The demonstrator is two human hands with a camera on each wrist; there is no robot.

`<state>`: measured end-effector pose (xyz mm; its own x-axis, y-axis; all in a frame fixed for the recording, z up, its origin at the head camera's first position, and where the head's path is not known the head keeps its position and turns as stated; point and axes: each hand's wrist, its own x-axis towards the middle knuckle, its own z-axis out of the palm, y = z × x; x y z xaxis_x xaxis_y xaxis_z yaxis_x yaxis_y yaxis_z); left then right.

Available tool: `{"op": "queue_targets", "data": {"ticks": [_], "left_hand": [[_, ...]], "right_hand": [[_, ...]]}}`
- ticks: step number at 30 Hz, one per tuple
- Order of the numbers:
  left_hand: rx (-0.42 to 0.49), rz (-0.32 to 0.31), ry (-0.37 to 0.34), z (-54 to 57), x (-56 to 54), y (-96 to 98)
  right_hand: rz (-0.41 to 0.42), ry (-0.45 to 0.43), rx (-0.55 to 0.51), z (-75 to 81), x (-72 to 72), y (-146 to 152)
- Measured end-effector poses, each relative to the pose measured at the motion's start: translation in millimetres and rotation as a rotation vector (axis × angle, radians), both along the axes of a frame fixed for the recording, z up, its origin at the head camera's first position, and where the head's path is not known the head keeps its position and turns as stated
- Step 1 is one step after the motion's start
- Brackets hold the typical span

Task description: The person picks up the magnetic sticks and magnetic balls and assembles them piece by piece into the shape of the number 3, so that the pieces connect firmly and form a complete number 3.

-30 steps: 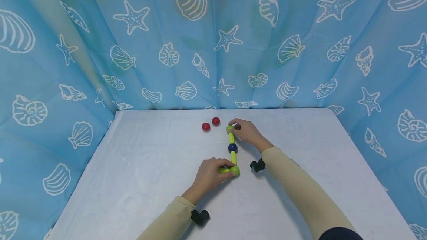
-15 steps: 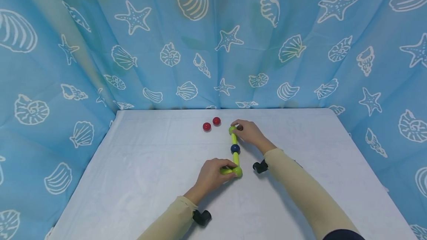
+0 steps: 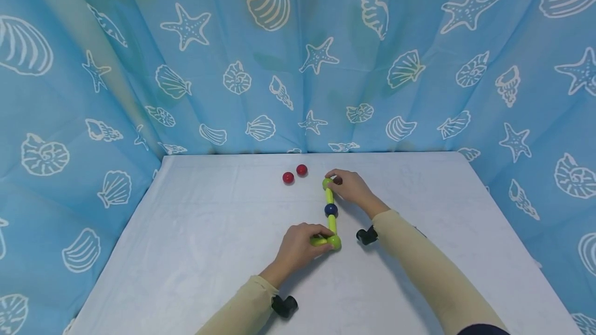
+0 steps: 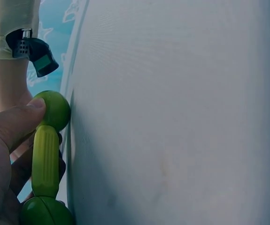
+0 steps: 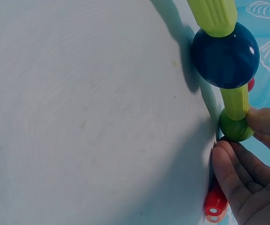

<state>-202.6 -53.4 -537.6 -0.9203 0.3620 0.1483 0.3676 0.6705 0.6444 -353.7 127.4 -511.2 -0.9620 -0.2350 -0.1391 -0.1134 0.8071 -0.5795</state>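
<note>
Rods and blue ball: linked, on or just above surface | I see left hand fingers pinching near green ball, right hand fingers pinching far green ball | I'd judge it partly built; red balls apart, perhaps left to add

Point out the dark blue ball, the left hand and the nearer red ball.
Dark blue ball (image 5: pixel 225 56): right wrist view, middle of its surface.
Left hand (image 3: pixel 298 244): head view, back of the hand.
Nearer red ball (image 3: pixel 288 178): head view, middle of its surface.
</note>
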Motion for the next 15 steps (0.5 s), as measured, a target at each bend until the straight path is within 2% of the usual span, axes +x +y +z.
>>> {"op": "queue_targets", "data": {"ticks": [9,15], "left_hand": [[0.006,-0.007,0.014,-1.1,0.3,1.1],[0.011,0.003,-0.001,0.5,1.3,1.2]], "right_hand": [[-0.011,0.024,-0.009,-2.1,1.1,3.6],[0.007,0.060,-0.015,-3.7,2.3,4.6]]}}
